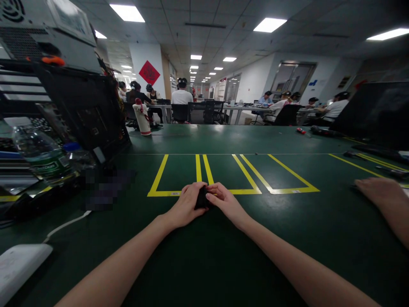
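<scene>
A small black object (pixel 201 198) sits between my hands just above the green table; its exact kind is hidden by the fingers. My left hand (pixel 185 203) is closed round it from the left, thumb below and fingers over the top. From the other side, my right hand (pixel 227 204) has its fingers bent, with thumb and fingertips pinched at the object's right edge. Both hands are near the front line of the yellow tape markings (pixel 234 191).
At left stand a white power strip (pixel 24 266), a water bottle (pixel 41 153) and an open black computer case (pixel 86 111). A white cylinder (pixel 142 118) stands farther back. Another person's hand (pixel 380 192) rests at the right. Several people sit at far desks.
</scene>
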A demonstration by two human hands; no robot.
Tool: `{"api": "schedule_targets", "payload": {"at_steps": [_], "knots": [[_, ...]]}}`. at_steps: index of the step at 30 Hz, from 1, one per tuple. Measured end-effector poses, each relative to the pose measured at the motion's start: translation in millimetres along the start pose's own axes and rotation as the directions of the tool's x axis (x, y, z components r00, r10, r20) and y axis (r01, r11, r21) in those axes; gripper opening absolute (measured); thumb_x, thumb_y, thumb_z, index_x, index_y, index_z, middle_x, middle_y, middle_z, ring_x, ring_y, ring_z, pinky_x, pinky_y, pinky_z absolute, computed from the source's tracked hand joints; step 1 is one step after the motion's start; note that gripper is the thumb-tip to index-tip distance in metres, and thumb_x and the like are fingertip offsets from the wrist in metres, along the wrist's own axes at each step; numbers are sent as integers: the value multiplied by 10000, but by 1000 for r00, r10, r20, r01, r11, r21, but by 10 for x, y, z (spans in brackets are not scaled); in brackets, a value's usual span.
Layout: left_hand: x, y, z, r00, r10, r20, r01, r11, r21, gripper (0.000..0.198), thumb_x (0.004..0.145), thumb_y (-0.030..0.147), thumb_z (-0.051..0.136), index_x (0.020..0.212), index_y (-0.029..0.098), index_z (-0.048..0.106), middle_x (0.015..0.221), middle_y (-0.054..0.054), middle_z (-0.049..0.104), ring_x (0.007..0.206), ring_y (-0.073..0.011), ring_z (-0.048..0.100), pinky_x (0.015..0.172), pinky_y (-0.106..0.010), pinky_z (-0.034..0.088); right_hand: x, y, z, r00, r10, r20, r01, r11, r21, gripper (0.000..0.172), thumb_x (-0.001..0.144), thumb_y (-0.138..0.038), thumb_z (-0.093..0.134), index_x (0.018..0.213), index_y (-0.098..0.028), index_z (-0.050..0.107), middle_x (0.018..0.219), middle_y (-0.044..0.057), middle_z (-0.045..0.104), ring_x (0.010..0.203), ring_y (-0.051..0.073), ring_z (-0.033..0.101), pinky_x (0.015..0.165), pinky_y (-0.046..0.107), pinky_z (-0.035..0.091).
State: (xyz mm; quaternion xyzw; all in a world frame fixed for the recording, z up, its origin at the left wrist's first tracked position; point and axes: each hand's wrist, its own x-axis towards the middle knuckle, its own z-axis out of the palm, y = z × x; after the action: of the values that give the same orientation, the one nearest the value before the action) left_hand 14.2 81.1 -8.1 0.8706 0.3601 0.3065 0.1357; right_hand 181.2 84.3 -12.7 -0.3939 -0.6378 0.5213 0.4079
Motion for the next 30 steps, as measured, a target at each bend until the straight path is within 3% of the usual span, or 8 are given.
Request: {"api": "schedule_targets", "payload": {"at_steps": [5, 12, 18, 21, 25, 30], "knots": [[-6, 0, -25, 1000, 5, 23, -5, 1000, -11, 563, 708, 204, 571, 1178, 225, 262, 1150, -69, 412, 1099, -218, 387, 958, -415, 260, 5, 32, -7, 998, 4, 65, -1, 999, -39, 250, 776, -350, 463, 986, -215, 485, 950, 30, 538, 916, 170, 508, 823, 362, 396], [-3, -15, -4, 1000, 14, 6, -14, 1000, 1, 587, 697, 201, 582, 1185, 217, 256, 1143, -66, 413, 1088, -209, 387, 956, -393, 268, -26, -19, -34, 984, -31, 176, 14, 995, 99, 260, 716, -273, 564, 938, -236, 436, 942, 5, 525, 943, 161, 510, 832, 350, 398], [-8, -13, 15, 1000, 7, -7, -7, 1000, 20, 597, 693, 213, 588, 1186, 217, 251, 1151, -68, 409, 1093, -214, 381, 954, -396, 274, -10, -6, 10, 996, -41, 73, 34, 995, 93, 196, 750, -331, 511, 904, -222, 460, 873, 5, 530, 881, 150, 518, 820, 349, 394], [-9, 4, 3, 1000, -5, 0, 5, 1000, 16, 577, 703, 220, 579, 1182, 216, 258, 1149, -71, 414, 1087, -217, 389, 951, -402, 280, 7, 23, 21, 999, -11, 45, 8, 998, 56, 243, 752, -349, 501, 958, -224, 468, 910, 17, 531, 899, 157, 508, 826, 353, 392], [-9, 10, 4, 1000, -17, -10, 18, 1000, 12, 570, 700, 216, 580, 1175, 220, 265, 1148, -70, 416, 1088, -225, 388, 945, -410, 281, 5, 24, -14, 997, 19, 70, -18, 1000, -14, 274, 758, -374, 484, 980, -212, 486, 967, 34, 528, 942, 170, 492, 859, 372, 370], [-10, -1, 19, 999, -29, -15, 30, 1000, 7, 578, 697, 216, 582, 1172, 234, 253, 1139, -63, 421, 1076, -228, 400, 940, -429, 274, -29, -25, -52, 988, 10, 156, -20, 998, 65, 253, 728, -325, 545, 940, -220, 455, 946, 15, 527, 941, 162, 503, 834, 357, 394]]}}
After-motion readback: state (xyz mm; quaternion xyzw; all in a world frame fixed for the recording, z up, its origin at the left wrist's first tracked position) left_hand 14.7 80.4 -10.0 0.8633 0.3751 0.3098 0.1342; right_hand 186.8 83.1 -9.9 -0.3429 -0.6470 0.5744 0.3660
